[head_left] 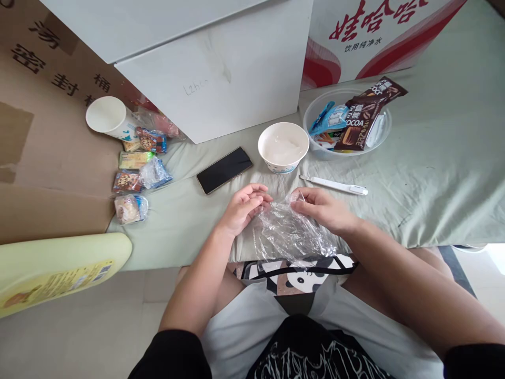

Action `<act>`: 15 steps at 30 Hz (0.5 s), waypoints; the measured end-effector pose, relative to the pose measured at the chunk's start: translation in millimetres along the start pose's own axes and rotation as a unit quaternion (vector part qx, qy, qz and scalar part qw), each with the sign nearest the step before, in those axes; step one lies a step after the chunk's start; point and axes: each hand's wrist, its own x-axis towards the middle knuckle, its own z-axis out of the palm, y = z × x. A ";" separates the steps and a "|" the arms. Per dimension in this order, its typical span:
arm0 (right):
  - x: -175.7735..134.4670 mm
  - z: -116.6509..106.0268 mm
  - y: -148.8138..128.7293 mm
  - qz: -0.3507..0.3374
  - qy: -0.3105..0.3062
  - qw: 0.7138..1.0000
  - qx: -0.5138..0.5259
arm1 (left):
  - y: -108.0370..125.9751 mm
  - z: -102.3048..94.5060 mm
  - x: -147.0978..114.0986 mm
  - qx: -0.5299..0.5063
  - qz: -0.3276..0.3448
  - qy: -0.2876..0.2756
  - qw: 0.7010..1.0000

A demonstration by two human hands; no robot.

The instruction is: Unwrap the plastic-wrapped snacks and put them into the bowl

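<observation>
A crumpled clear plastic bag (pixel 294 231) hangs between my hands at the table's front edge, its lower part over my lap. My right hand (pixel 325 209) pinches its top edge between thumb and fingers. On the other side, my left hand (pixel 242 210) has its thumb closed against curled fingers at the bag's left corner. Just beyond the bag stands a white paper bowl (pixel 283 147) with a pale inside. A white utility knife (pixel 334 185) lies right of the bowl, close to my right hand. To the left lies a dark-screened phone (pixel 224 170).
A clear plastic tub (pixel 379 145) of wrapped snacks stands behind the knife. At left are a paper cup (pixel 106 117) and several small packaged snacks (pixel 128 180). White boxes (pixel 236 73) and a cardboard box (pixel 51 142) border the cloth-covered table (pixel 442 158).
</observation>
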 end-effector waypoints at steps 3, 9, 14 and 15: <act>1.6 3.5 3.3 -0.041 0.040 0.998 -0.018 | 2.8 2.3 -2.0 -0.032 -0.044 -0.012 0.998; -0.1 -1.4 2.4 -0.077 0.058 0.995 -0.007 | 4.3 7.3 -2.1 0.005 -0.042 0.012 0.999; -1.6 -8.3 3.3 -0.044 -0.024 0.996 -0.073 | 5.2 4.0 -1.4 0.006 -0.006 0.032 0.999; -1.0 -8.3 4.4 -0.035 -0.026 0.996 -0.082 | 5.2 3.1 -1.7 -0.001 -0.003 0.032 0.999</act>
